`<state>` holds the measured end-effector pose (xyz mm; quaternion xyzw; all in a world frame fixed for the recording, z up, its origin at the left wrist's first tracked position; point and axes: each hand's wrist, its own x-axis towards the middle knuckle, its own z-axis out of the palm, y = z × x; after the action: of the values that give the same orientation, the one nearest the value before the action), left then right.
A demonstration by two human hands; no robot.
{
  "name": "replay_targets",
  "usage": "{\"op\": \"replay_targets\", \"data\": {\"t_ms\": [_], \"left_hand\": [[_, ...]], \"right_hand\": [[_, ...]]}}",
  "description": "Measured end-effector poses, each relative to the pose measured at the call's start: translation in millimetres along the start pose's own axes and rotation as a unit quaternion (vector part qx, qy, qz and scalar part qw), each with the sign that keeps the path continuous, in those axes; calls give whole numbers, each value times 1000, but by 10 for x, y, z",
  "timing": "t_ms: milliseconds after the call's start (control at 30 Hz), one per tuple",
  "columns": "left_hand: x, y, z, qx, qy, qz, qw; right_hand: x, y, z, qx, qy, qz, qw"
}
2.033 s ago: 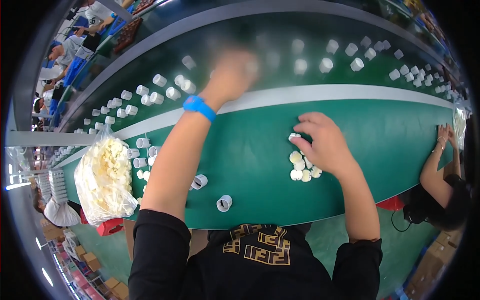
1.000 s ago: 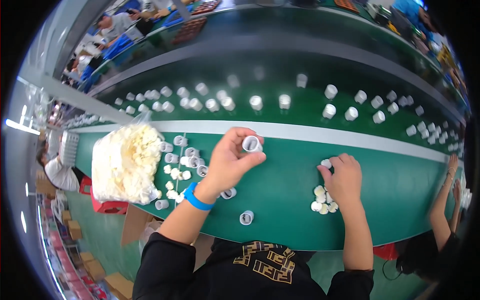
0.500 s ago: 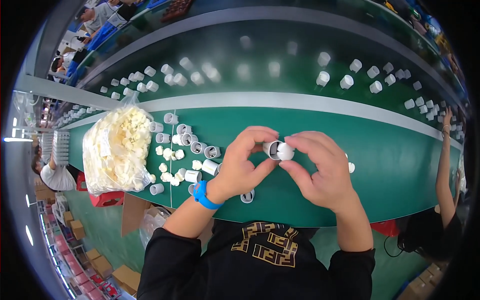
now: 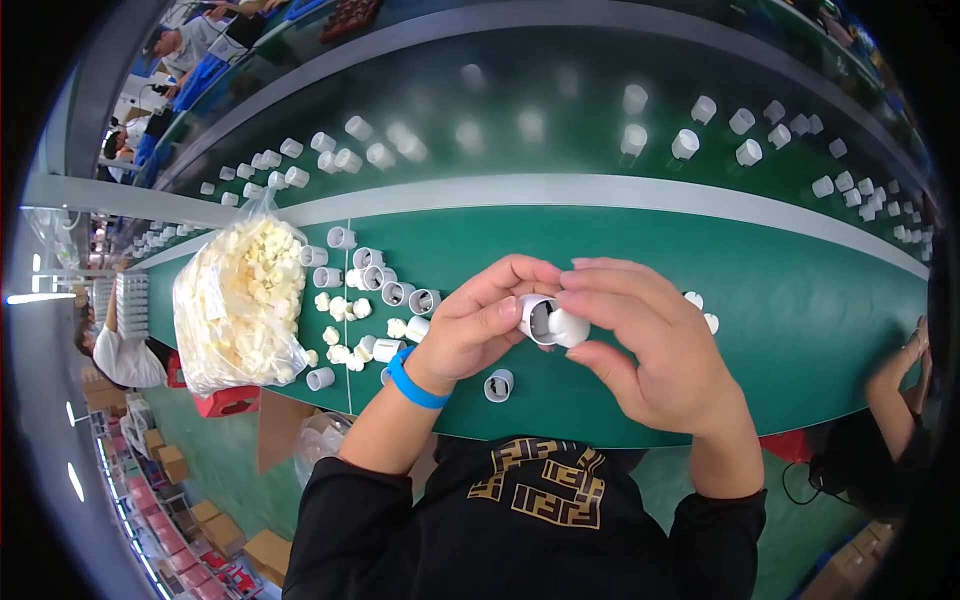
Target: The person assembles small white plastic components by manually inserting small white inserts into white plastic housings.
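My left hand (image 4: pixel 468 325) is closed around a white cylindrical cup (image 4: pixel 535 322), its thumb lying along the near side. Dark parts show inside the cup's open end, which faces right. My right hand (image 4: pixel 660 345) curves over a smooth, rounded white cap (image 4: pixel 570 328) that sits at that open end, tilted and partly in the mouth. Whether the cap is seated cannot be seen. Closer to me, another white cup (image 4: pixel 498 385) stands on the green table with dark parts inside.
Left of my hands lie several white cups (image 4: pixel 397 293) and loose cream-white pieces (image 4: pixel 338 354). Beyond them is a clear bag (image 4: pixel 240 310) full of such pieces. White cups (image 4: pixel 685 144) stand on a green surface behind a pale rail (image 4: pixel 600 190). A co-worker's arm (image 4: pixel 893 385) is at far right.
My left thumb has shifted up along the cup, and my right fingers have moved over the cap. The co-worker's arm at right has come down from the rear cups.
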<state>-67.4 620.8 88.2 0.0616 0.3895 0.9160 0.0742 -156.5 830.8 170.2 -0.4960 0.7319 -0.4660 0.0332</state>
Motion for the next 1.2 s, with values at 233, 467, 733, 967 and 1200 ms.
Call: {"op": "replay_targets", "data": {"t_ms": [233, 467, 733, 967, 1200], "left_hand": [[-22, -75, -23, -26, -18, -29, 999], [-7, -74, 45, -44, -20, -32, 998], [9, -101, 20, -11, -46, -38, 998], [21, -134, -14, -24, -44, -56, 997], [29, -152, -14, -23, -54, -62, 996]], "right_hand": [[-5, -50, 75, -43, -2, -2, 999], [-41, -45, 80, -50, 20, -14, 998], [-91, -12, 75, 21, 43, 55, 997], [-79, 3, 154, 47, 75, 80, 993], [-99, 37, 235, 43, 120, 82, 988]]}}
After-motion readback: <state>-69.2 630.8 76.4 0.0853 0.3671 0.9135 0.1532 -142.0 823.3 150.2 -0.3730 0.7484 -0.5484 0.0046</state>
